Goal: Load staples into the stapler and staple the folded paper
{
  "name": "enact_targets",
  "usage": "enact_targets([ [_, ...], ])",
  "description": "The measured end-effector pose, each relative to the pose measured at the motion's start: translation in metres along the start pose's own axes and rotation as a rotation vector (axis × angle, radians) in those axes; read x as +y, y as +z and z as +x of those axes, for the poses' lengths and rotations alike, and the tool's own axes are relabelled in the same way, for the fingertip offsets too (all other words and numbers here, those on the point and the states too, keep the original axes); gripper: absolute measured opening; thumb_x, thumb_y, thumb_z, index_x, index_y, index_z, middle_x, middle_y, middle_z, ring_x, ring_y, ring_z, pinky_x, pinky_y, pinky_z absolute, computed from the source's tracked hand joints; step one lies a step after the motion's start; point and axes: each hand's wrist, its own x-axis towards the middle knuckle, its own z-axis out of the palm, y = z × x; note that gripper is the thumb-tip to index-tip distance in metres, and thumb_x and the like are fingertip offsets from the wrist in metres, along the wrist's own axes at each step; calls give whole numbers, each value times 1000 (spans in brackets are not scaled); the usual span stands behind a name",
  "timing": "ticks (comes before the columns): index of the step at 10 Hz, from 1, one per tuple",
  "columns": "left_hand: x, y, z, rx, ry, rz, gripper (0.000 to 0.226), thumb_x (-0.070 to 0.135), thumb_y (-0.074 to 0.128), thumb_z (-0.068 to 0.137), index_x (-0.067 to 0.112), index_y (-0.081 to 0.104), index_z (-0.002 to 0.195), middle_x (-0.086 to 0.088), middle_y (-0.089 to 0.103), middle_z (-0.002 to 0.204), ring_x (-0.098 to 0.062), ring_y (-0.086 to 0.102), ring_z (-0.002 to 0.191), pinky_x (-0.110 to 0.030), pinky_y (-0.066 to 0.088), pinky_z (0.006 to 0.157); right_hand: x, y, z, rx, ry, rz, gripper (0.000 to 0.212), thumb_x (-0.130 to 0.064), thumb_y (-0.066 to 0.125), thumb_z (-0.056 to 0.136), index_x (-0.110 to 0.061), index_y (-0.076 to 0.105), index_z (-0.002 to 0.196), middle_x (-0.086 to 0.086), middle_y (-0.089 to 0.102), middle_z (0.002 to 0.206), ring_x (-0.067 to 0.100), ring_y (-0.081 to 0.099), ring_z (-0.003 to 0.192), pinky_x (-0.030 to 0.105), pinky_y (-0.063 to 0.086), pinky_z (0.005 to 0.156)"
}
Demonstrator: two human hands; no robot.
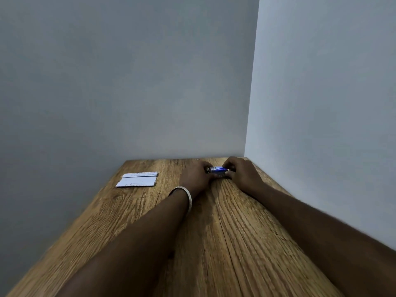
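Note:
A small blue and white box (218, 169), likely the staple box, sits at the far right of the wooden table (214, 232). My left hand (196, 174) grips its left end and my right hand (241, 173) grips its right end, fingers curled round it. A dark part peeks out at the box's left side; I cannot tell if it is the stapler. The folded white paper (138, 179) lies flat at the far left, apart from both hands.
Grey walls close the table at the back and along the right side, meeting in a corner just behind my hands. The table's left edge drops off. A metal bangle (186, 195) circles my left wrist.

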Motion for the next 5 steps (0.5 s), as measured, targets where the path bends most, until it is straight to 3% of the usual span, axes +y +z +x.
enact_targets([
  [1,-3,1,0,-8,-19,1,46,36,74,84,19,66,125,-2,70,122,-18,63,109,-32,52,88,1,1,-4,-17,-12,-5,28,-12,75,83,-20,67,109,2,72,111,18,65,102,31,52,86],
  [3,-4,-1,-5,-14,-124,-55,92,38,86,70,17,40,146,-10,50,146,-28,47,133,-41,43,105,-3,1,-12,-3,18,-56,64,-26,75,81,-20,48,139,9,63,133,26,60,117,34,48,91],
  [5,-1,-8,-32,-55,-168,9,82,46,79,76,16,41,143,-11,48,144,-30,49,129,-41,44,101,-17,-4,-40,-53,64,-138,70,-33,63,87,-15,34,147,8,43,151,25,49,130,36,45,97],
])
